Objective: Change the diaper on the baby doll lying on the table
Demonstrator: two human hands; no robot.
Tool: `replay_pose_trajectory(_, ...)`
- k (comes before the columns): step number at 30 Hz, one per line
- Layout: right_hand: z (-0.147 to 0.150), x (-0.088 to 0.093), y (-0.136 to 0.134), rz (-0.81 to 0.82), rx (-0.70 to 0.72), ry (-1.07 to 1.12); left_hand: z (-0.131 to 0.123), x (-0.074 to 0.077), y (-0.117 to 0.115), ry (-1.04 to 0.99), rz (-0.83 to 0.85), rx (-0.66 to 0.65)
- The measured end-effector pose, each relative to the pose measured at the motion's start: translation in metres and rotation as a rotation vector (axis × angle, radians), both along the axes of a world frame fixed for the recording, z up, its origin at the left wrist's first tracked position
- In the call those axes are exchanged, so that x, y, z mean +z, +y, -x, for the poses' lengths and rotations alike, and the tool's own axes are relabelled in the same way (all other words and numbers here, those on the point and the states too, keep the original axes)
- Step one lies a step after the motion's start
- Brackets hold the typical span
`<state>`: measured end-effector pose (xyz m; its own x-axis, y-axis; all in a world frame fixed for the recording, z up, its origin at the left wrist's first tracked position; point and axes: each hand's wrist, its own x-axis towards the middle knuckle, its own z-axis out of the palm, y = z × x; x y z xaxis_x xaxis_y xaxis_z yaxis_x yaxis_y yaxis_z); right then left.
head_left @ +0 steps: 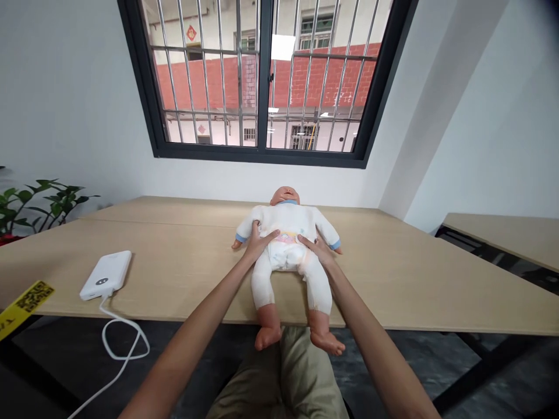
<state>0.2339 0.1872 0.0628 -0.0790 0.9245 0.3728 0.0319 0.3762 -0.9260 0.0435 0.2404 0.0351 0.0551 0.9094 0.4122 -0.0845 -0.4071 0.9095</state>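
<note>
A baby doll [288, 219] lies on its back on the table, head toward the window and feet past the near edge. It wears a white top with blue cuffs and collar, a diaper [286, 256] with a coloured waistband, and white leg coverings. My left hand [259, 241] grips the doll's waist on the left, thumb over the belly near the waistband. On the other side my right hand [321, 249] holds the waist in the same way, its thumb pointing inward. The doll's body and sleeves partly hide the fingers of both hands.
A white power bank [107, 273] with a white cable [117, 319] hanging off the edge lies on the table [402, 273] at left. A yellow tag [26, 305] is at the far left, a leafy plant [48, 203] behind. A barred window [262, 152] is ahead.
</note>
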Motion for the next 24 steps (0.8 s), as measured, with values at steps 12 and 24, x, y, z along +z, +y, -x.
replay_pose_trajectory(12,-0.019,0.000,-0.059,-0.056,-0.041,0.133,0.007,0.033,-0.094,-0.082,-0.224,-0.011)
replay_pose_trajectory(24,-0.015,-0.049,-0.182,0.124,-0.439,0.045,0.013,-0.054,-0.233,0.129,0.211,-0.075)
